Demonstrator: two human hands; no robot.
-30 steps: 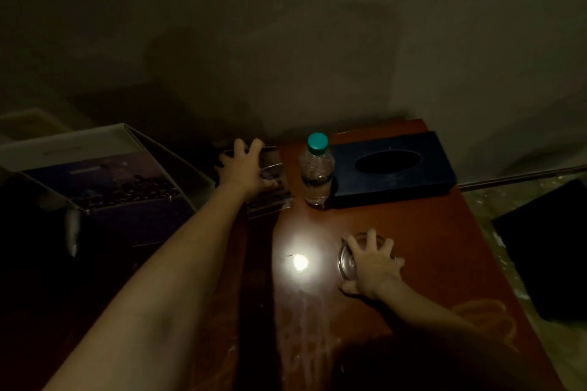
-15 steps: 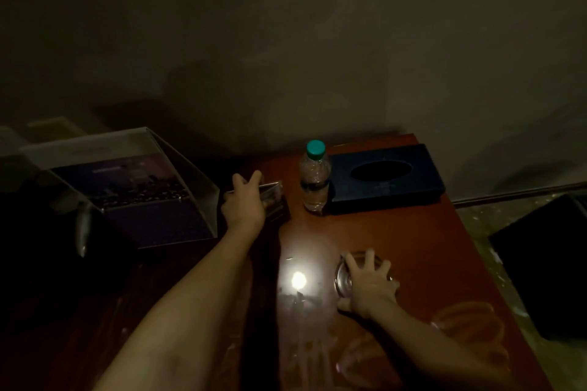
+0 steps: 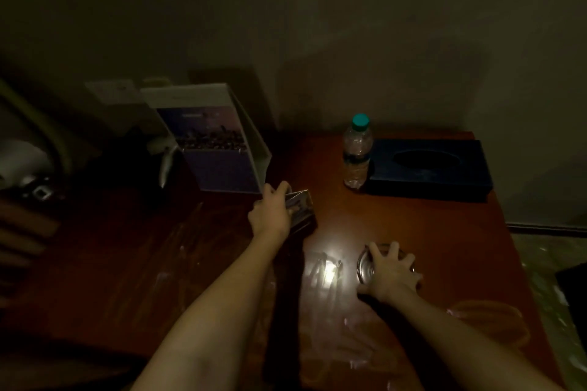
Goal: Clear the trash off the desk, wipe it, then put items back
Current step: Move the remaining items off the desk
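Round clear glass dish (image 3: 365,267) sits on the reddish-brown wooden tabletop (image 3: 444,241) at lower centre-right of the frame, just right of a bright glare spot; it looks thick, stiff and fairly heavy for its size, smooth enough to slip and liable to chip, so I judge the rim, spanned from above with thumb opposite fingers, the safest place to take it. The right hand (image 3: 392,276) covers it in just that way; fingers splayed wide across the top with tips over the far rim, thumb at the near edge, gripping it.

Left of centre, the left hand (image 3: 271,216) closes round a small clear plastic stand (image 3: 301,208) with a dark card in it; whether it rests on the wood or hangs just above I cannot tell in this dim light. It seems light and rigid, best held by its side edges.

Behind, a clear plastic water bottle with teal cap (image 3: 357,152) stands upright, just beside a flat dark blue tissue box (image 3: 425,174); a clear acrylic brochure holder (image 3: 219,149) stands at upper left.
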